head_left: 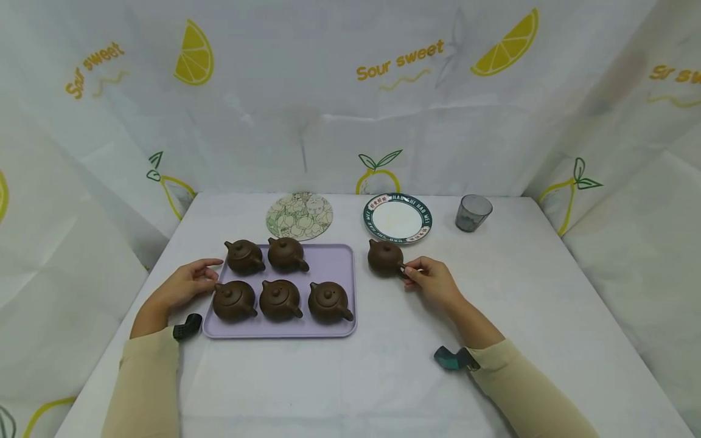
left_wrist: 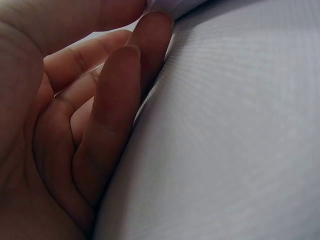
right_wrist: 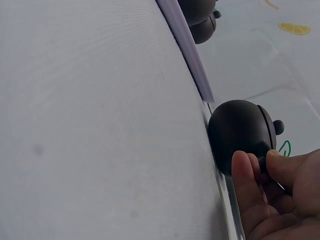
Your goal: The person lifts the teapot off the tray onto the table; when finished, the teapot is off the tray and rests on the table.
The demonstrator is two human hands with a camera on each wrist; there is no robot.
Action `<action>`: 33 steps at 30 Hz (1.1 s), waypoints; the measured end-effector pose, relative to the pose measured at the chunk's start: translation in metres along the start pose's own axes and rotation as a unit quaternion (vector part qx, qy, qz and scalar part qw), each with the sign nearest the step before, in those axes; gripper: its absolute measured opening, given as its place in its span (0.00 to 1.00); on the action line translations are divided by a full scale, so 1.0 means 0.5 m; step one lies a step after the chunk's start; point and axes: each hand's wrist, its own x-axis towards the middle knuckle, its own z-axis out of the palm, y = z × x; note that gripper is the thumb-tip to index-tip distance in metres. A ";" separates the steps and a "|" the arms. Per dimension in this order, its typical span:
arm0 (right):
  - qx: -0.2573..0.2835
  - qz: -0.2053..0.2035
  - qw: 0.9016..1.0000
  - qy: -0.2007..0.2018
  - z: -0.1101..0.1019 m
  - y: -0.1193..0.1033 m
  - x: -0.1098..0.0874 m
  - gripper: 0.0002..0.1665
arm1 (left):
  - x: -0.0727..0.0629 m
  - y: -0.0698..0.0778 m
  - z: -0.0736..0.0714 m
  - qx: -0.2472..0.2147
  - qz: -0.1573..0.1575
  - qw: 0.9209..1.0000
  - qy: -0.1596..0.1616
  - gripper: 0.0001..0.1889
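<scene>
In the head view, one small brown teapot (head_left: 386,260) is held by its handle in the right-hand grip (head_left: 432,281), just right of the purple tray (head_left: 331,260). Five more teapots (head_left: 280,300) are set on the tray, two in the far row and three in the near row, and a gap is left at the far right. The left-hand grip (head_left: 185,287) is held loose at the tray's left side, with no pot in it. It looks as if one pot is being moved between tray and tabletop (head_left: 274,383), but which way cannot be told. For the next move, a tight pinch and a level pot seem to be needed, so the lid is not tipped off.

At the far side, a round mat (head_left: 299,226), a plate (head_left: 398,220) with a green rim and a glass (head_left: 474,214) are placed from left to right. The white tabletop is closed in by white cloth walls (head_left: 274,91), printed with lemons and "Sour sweet".

In the left wrist view, bent, loose fingers are seen near the tabletop.

In the right wrist view, the handle is mostly hidden by thumb and fingers; whether the pot is lifted cannot be told
</scene>
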 end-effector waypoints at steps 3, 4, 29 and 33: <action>0.001 -0.002 1.000 -0.008 -0.001 -0.001 0.004 0.11 | -0.001 0.007 -0.003 -0.004 -0.006 1.000 0.003 0.30; -0.003 -0.001 1.000 -0.011 -0.002 -0.002 0.006 0.11 | -0.002 0.009 -0.003 -0.005 -0.008 1.000 0.004 0.30; -0.087 -0.059 0.979 -0.173 0.199 -0.147 0.124 0.12 | -0.002 0.011 -0.001 -0.009 -0.008 1.000 0.007 0.29; -0.091 -0.058 0.963 -0.247 0.241 -0.145 0.142 0.12 | -0.001 0.006 0.006 -0.018 -0.010 1.000 0.009 0.30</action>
